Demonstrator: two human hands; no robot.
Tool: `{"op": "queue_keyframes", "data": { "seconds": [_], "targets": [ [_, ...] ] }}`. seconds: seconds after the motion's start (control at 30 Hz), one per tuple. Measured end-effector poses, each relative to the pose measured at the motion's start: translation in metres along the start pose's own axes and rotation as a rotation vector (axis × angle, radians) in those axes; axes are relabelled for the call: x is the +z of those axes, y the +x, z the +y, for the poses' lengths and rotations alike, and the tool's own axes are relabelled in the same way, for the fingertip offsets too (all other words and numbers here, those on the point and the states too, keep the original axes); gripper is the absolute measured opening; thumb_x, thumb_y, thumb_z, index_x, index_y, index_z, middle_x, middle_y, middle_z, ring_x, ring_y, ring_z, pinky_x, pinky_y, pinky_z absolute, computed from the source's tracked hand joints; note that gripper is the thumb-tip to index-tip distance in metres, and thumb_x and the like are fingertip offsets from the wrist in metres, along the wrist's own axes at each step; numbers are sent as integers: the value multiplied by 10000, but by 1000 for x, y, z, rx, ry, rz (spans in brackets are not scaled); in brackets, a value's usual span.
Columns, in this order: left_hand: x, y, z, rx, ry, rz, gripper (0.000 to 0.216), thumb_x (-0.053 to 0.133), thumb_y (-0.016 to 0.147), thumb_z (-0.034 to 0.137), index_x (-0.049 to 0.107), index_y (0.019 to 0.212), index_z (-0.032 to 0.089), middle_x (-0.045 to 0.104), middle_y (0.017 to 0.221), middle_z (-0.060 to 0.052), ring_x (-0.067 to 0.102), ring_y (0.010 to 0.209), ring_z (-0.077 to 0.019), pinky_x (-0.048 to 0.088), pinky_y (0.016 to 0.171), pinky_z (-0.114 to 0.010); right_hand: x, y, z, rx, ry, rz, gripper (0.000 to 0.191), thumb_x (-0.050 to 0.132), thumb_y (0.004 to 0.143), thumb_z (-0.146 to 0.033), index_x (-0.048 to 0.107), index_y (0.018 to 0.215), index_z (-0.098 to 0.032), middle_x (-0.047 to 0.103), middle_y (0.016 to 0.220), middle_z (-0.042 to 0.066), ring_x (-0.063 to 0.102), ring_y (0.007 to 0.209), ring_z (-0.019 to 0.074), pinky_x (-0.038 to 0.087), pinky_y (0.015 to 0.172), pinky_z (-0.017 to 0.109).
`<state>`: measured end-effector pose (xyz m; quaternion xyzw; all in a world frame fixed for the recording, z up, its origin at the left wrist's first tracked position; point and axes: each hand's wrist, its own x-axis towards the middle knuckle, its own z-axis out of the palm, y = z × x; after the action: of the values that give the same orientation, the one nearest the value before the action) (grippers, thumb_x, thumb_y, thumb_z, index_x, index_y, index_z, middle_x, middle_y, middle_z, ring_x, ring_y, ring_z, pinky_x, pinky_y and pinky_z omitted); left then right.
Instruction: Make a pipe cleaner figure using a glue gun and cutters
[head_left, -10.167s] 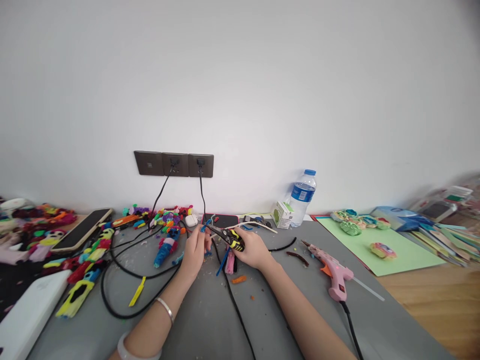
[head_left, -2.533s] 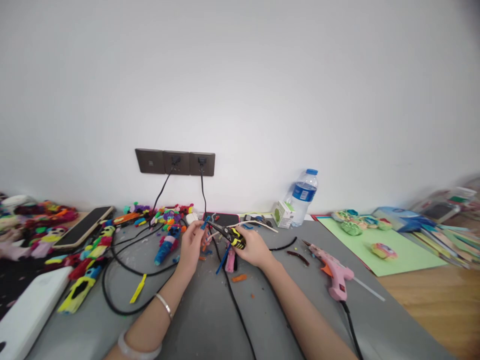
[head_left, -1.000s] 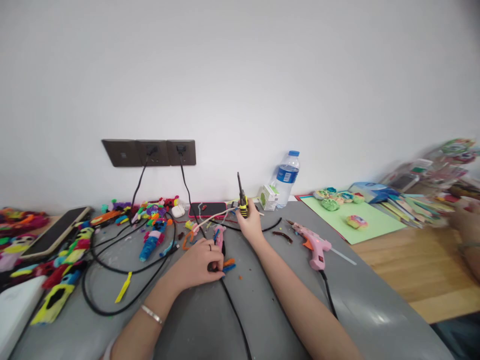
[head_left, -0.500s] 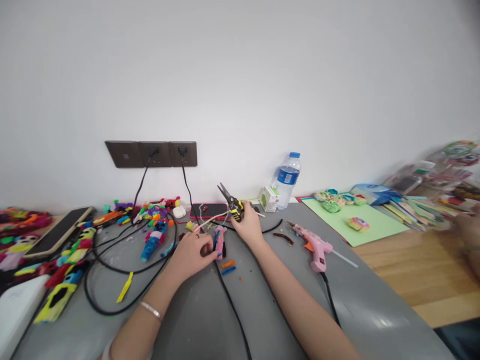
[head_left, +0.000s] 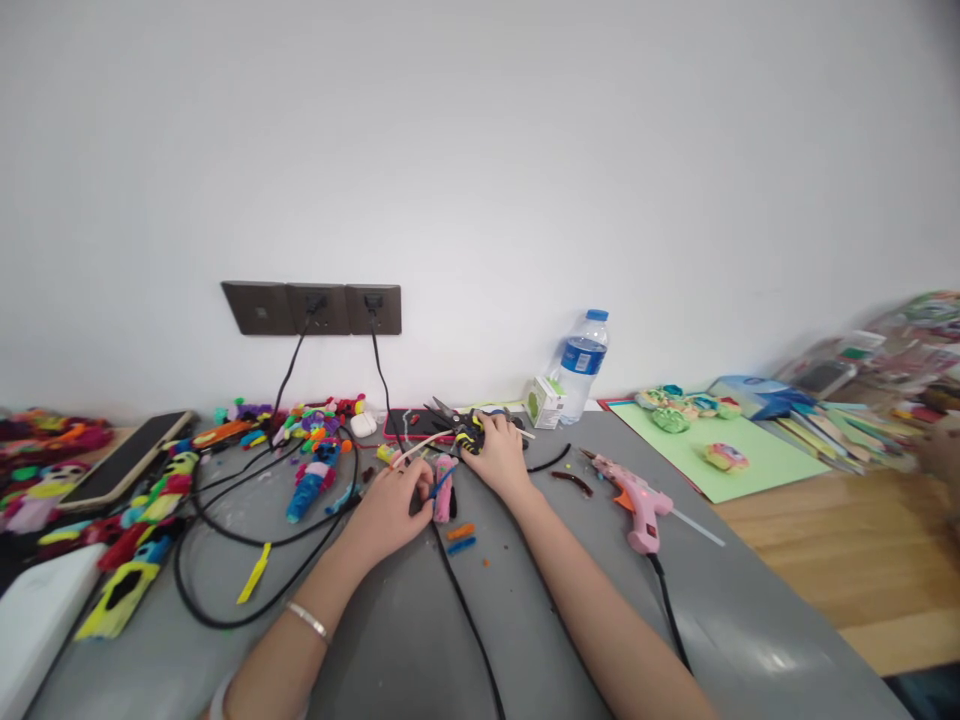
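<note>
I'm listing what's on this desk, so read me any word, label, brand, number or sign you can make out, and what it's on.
No text is readable for certain.
Bottle, blue label: white marks, too small to read.
Box: green design; any print is too small.
Pliers, at the right hand: any marking is too small to tell.

Left of the smooth plastic glue gun (head_left: 637, 497): metal-tipped pliers (head_left: 469, 436) and a fuzzy pink figure (head_left: 444, 492). Behind it, a clear, glossy plastic bottle (head_left: 584, 362); to its right, matt green paper (head_left: 765, 455); under it, a smooth, shiny worktop (head_left: 742, 610).
</note>
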<state>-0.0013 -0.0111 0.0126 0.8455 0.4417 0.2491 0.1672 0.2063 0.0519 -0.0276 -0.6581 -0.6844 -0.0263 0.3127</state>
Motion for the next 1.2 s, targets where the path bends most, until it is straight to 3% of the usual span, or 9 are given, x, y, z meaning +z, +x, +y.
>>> {"op": "queue_keyframes", "data": {
  "seconds": [0.27,0.4,0.5,0.57,0.7,0.87,1.03,1.1,1.2],
  "targets": [
    [3,6,-9,-98,-242,147,91,511,793,139,484,841,211,559,736,33,533,627,-126,407,607,-239,3,2,3,9,86,-3,490,690,742,-384,638,1180,-170,603,1051,132,517,1024,328,378,935,476],
    [4,8,-11,-127,-337,240,66,546,793,175,503,833,207,568,718,46,513,571,-101,397,564,-214,-14,4,-4,-62,284,56,260,542,886,-324,685,1064,-200,638,1052,106,542,1018,281,388,937,440],
    [4,8,-8,-131,-366,257,50,561,794,193,519,819,204,577,707,48,509,561,-97,397,553,-210,-30,4,-12,-180,457,75,241,482,928,-314,695,969,-208,668,997,87,570,987,256,402,922,410],
    [3,8,-5,-134,-367,254,37,561,798,204,528,812,204,578,703,47,509,566,-99,398,559,-212,-36,2,-18,-237,603,-7,253,472,935,-324,694,960,-203,683,911,75,602,873,231,447,816,364],
    [3,7,-4,-138,-362,270,19,551,803,211,534,800,203,560,679,46,509,574,-104,395,567,-219,-35,-5,-32,-226,932,-362,248,563,889,-389,705,932,-191,645,649,8,538,550,152,410,539,258],
    [5,7,-4,-89,-354,238,20,554,800,179,554,797,199,568,686,40,515,573,-106,400,565,-222,-32,-7,-42,-147,1198,-539,324,635,820,-496,684,821,-176,605,587,-13,502,479,113,408,475,231],
    [2,3,5,41,-276,115,40,581,842,176,610,828,200,637,802,-1,591,713,-145,476,691,-280,-29,2,-32,72,1327,-308,397,619,792,-595,596,749,-201,509,477,-53,412,402,96,331,415,223],
    [0,1,10,175,-207,55,70,629,831,184,650,769,209,661,977,-39,601,996,-206,457,924,-374,-26,7,-26,189,1373,-174,408,627,768,-613,555,726,-214,477,460,-63,391,390,96,307,401,225],
    [1,-3,13,294,-136,-82,60,732,755,191,697,733,234,598,1257,-46,437,1292,-283,363,1072,-471,-22,11,-18,307,1377,-28,423,658,726,-620,513,691,-224,454,458,-70,373,385,94,299,395,228]
  ]
}}
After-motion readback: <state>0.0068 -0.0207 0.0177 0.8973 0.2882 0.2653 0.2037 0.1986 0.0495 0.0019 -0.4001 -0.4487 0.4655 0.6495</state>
